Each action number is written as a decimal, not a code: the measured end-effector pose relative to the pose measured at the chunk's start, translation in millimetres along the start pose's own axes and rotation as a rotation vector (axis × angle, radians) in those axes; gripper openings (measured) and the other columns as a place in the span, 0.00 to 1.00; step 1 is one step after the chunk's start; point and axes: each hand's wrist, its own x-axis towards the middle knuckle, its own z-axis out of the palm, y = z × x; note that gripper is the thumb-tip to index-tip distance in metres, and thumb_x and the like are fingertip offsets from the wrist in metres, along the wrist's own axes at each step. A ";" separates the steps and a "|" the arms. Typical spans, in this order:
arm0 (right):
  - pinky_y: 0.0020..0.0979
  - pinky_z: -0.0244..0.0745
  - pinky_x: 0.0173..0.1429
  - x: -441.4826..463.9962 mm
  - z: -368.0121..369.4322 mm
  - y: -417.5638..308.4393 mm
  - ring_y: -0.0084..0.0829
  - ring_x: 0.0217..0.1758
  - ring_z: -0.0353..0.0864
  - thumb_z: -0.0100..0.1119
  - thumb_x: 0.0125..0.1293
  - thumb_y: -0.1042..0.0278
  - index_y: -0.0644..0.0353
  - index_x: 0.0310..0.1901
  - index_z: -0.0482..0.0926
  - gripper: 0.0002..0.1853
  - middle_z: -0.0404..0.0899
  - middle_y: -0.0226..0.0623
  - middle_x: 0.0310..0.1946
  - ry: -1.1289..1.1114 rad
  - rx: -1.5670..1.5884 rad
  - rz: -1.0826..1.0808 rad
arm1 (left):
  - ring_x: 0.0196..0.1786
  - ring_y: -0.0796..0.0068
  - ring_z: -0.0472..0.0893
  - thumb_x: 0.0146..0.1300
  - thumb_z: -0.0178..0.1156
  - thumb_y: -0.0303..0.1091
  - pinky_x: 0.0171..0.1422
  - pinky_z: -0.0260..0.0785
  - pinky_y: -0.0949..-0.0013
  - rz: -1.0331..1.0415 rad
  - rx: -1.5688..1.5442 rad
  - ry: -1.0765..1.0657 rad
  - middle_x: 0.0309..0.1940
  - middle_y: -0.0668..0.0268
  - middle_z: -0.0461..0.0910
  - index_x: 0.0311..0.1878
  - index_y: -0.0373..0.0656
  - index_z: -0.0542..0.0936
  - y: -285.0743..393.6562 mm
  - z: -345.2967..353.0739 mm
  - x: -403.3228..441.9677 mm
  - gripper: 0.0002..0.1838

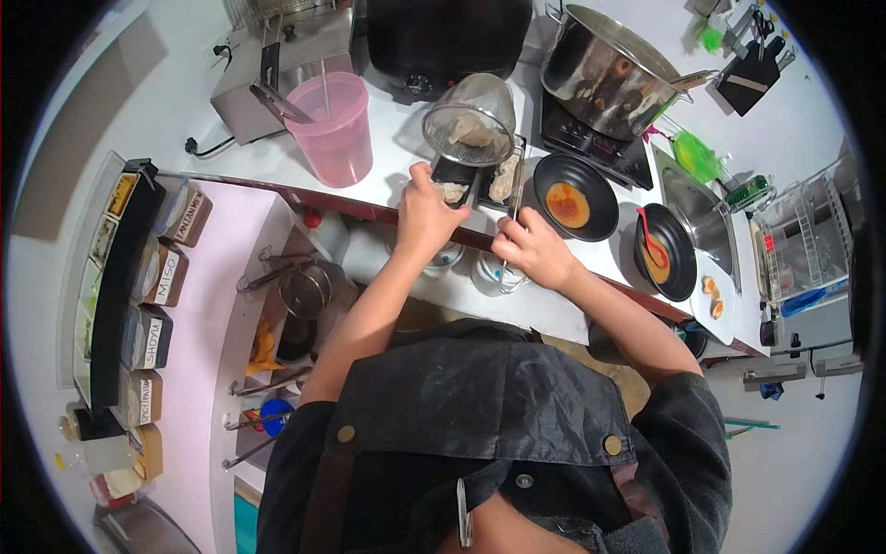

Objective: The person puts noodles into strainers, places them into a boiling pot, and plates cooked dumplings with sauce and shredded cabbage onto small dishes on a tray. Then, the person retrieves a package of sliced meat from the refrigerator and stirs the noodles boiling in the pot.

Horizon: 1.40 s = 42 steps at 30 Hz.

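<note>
My left hand [427, 220] is curled at the front of a dark tray [452, 173], beside a pale, crumpled piece of food [450, 192]; what its fingers grip is partly hidden. My right hand [535, 247] is closed around a thin metal utensil [516, 205], whose exact kind I cannot make out. Between and beyond the hands, a mesh strainer [469, 115] is tilted, with pale food in it. More pale food [504, 178] lies on the tray's right side. Right of my right hand stands a black bowl [576, 175] with orange-brown liquid.
A second black bowl [666, 263] holds a red spoon [653, 242]. Beside it is a white plate [724, 319] with small food pieces. A large steel pot [604, 78] stands on an induction cooker [591, 138]. At left are a pink water pitcher [334, 138] and labelled tubs [164, 277].
</note>
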 end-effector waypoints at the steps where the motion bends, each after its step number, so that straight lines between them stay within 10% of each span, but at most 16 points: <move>1: 0.30 0.70 0.39 -1.2 -0.3 -0.9 0.34 0.34 0.68 0.58 0.49 0.71 0.50 0.34 0.68 0.11 0.69 0.31 0.37 -0.019 -0.011 -0.024 | 0.47 0.40 0.76 0.42 0.74 0.36 0.53 0.69 0.49 -0.003 -0.014 -0.007 0.43 0.41 0.74 0.54 0.39 0.57 -1.8 -1.7 -1.1 0.41; 8: 0.31 0.70 0.39 -4.0 10.5 2.3 0.34 0.34 0.68 0.58 0.50 0.71 0.50 0.34 0.69 0.10 0.70 0.31 0.37 -0.029 0.026 0.008 | 0.56 0.44 0.71 0.38 0.74 0.36 0.59 0.67 0.54 0.008 0.005 0.031 0.53 0.44 0.68 0.57 0.38 0.58 -6.9 -10.4 -6.4 0.44; 42: 0.32 0.72 0.43 2.5 12.5 11.9 0.35 0.39 0.69 0.56 0.53 0.68 0.48 0.37 0.71 0.09 0.70 0.30 0.37 -0.137 -0.049 0.015 | 0.49 0.40 0.75 0.39 0.72 0.33 0.54 0.68 0.51 0.039 -0.031 -0.013 0.44 0.40 0.74 0.58 0.40 0.57 -23.8 -26.5 -8.1 0.44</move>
